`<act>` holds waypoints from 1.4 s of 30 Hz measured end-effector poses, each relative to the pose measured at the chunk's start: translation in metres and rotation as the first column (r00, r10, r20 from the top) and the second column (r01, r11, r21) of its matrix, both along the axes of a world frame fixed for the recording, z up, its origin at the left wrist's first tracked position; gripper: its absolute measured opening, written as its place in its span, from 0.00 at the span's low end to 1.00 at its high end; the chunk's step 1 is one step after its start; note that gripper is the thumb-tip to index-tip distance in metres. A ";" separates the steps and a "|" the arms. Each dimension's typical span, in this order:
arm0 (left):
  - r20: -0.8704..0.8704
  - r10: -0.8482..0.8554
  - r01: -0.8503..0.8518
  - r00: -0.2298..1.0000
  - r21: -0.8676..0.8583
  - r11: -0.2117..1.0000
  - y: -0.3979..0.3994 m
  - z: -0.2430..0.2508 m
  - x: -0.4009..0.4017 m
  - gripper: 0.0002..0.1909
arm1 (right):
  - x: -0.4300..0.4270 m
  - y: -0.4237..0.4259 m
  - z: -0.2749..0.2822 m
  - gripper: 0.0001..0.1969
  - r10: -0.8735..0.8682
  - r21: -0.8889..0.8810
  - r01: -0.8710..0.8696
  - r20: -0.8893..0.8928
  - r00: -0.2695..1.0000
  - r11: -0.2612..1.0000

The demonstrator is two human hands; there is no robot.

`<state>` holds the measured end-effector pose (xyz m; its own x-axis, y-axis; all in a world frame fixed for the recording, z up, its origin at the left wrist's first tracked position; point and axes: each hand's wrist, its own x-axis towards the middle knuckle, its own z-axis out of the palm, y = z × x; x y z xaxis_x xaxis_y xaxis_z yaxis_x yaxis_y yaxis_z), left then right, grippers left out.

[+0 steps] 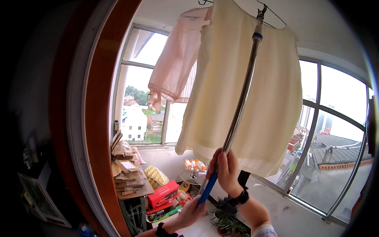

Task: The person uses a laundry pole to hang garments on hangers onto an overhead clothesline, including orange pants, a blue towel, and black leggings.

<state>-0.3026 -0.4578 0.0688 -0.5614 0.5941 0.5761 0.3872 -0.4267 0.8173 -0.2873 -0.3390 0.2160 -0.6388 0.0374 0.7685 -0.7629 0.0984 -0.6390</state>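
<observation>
Both hands are on a clothes-hanging pole [243, 91] with a shiny metal shaft and a blue grip. My right hand [227, 171] is wrapped around the shaft where the blue grip begins. Lower down, my left hand [192, 209] holds the grip's bottom end. The pole slants up to the right, and its forked tip [261, 12] meets the dark hook of a wire hanger [276, 17]. From that hanger hangs a cream sleeveless top [219, 89], behind the pole. A sheer pink garment [177, 59] hangs to its left, partly covered by the top.
Flattened cardboard [125, 171] is stacked at left, beside the brown door frame [102, 103]. Near it are egg trays [156, 176], a red box [162, 194] and a tiered stand [189, 177] with orange-white bottles. A potted plant [226, 217] stands below. Windows [340, 89] line the wall.
</observation>
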 end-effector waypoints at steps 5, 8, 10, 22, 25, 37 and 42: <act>0.114 -0.080 0.069 0.990 0.095 0.993 0.012 0.045 -0.035 0.07 | -0.038 0.013 0.051 0.14 -0.090 0.097 0.100 -0.107 0.990 0.990; 0.072 -0.020 0.011 0.997 0.119 0.993 0.026 0.066 -0.050 0.10 | -0.050 0.018 0.081 0.15 -0.123 0.114 0.136 -0.113 0.986 0.984; 0.068 0.028 -0.036 0.997 0.119 0.992 0.034 0.076 -0.056 0.10 | -0.058 0.023 0.097 0.15 -0.139 0.171 0.160 -0.126 0.982 0.972; 0.079 0.172 -0.184 0.982 0.176 0.967 0.041 0.100 -0.064 0.10 | -0.076 0.020 0.121 0.16 -0.066 0.136 0.068 -0.014 0.998 0.988; 0.204 0.024 -0.069 0.979 0.216 0.974 0.040 0.112 -0.054 0.09 | -0.083 0.021 0.128 0.16 -0.040 0.148 0.039 0.006 0.999 0.988; 0.204 0.141 -0.163 0.969 0.094 0.982 0.025 0.106 -0.042 0.12 | -0.088 0.011 0.118 0.16 0.035 0.142 -0.047 0.087 0.996 0.989; 0.207 0.162 -0.187 0.965 0.104 0.977 0.019 0.083 -0.038 0.09 | -0.077 0.006 0.099 0.17 0.057 0.157 -0.075 0.111 0.992 0.985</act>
